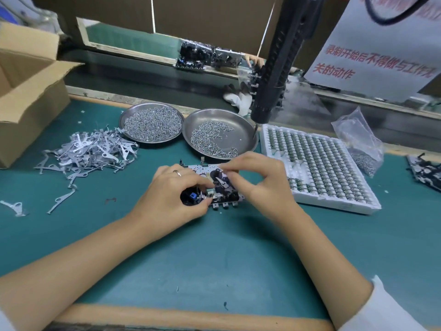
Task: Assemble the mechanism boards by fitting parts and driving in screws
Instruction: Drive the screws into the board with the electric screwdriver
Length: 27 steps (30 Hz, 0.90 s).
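In the head view, a mechanism board (216,187) is seen lying on the green mat (214,259), in front of two steel dishes of screws (210,139). Its near left end is gripped by the left hand (171,194). A small part on the board's top is pinched by the right hand (257,177).

Even, fairly bright light falls from overhead on the green mat (214,259), with no hard shadows; only soft dim patches lie beneath the forearms. The metal dish (241,132) at 12 o'clock of the hands shows dull glare on its bare rim. The right hand (260,180) is smeared by motion blur at the fingers. Wide-angle distortion bends the bench edges toward 3 and 9 o'clock, and the paper notice (372,65) at 2 o'clock looks soft and slightly washed out.
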Each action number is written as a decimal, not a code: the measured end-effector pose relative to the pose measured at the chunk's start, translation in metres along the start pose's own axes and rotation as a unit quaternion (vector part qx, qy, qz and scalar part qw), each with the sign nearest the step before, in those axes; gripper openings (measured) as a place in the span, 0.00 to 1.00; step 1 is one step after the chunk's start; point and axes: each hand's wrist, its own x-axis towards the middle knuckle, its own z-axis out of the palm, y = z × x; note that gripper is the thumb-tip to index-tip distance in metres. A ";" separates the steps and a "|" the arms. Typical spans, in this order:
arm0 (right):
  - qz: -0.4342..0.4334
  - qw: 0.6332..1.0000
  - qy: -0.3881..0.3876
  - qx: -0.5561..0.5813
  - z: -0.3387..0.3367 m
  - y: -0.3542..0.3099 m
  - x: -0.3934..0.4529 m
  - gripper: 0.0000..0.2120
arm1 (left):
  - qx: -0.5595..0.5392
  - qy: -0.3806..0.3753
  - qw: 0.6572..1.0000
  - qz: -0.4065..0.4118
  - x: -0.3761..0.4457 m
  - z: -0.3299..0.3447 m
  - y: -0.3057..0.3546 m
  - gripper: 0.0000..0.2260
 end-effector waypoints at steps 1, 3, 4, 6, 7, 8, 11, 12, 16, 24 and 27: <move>0.003 0.997 0.081 0.009 -0.002 -0.002 0.004 0.10 | -0.004 0.001 1.000 -0.002 0.000 0.000 -0.001 0.12; 0.020 0.975 0.222 0.016 -0.010 -0.006 0.018 0.09 | -0.017 0.006 1.000 -0.005 0.000 0.000 -0.001 0.10; 0.038 0.965 0.260 0.010 -0.016 -0.008 0.028 0.11 | -0.021 0.009 1.000 -0.004 0.001 0.001 -0.001 0.10; 0.084 0.961 0.263 0.001 -0.026 -0.014 0.051 0.23 | -0.026 0.016 1.000 -0.002 0.001 0.001 -0.001 0.10; 0.094 0.965 0.245 -0.001 -0.030 -0.018 0.064 0.29 | -0.027 0.019 0.999 -0.001 0.002 0.001 -0.001 0.10; 0.093 0.970 0.225 0.001 -0.031 -0.021 0.075 0.35 | -0.031 0.019 0.999 -0.003 0.002 0.001 -0.002 0.10; 0.052 0.977 0.206 0.026 -0.026 -0.031 0.099 0.40 | -0.063 0.016 0.998 -0.012 0.002 -0.001 -0.002 0.10; 0.048 0.975 0.211 0.042 -0.024 -0.033 0.103 0.39 | -0.071 0.016 0.997 -0.013 0.002 -0.001 -0.002 0.10; 0.054 0.965 0.231 0.111 -0.012 -0.041 0.103 0.33 | -0.080 0.021 0.996 -0.022 0.002 -0.002 0.001 0.10; 0.025 0.936 0.196 0.291 0.014 -0.053 0.058 0.12 | -0.086 0.027 0.996 -0.013 0.002 -0.005 0.009 0.10; 0.018 0.926 0.188 0.327 0.024 -0.055 0.046 0.14 | -0.081 0.027 0.996 -0.008 0.001 -0.005 0.008 0.10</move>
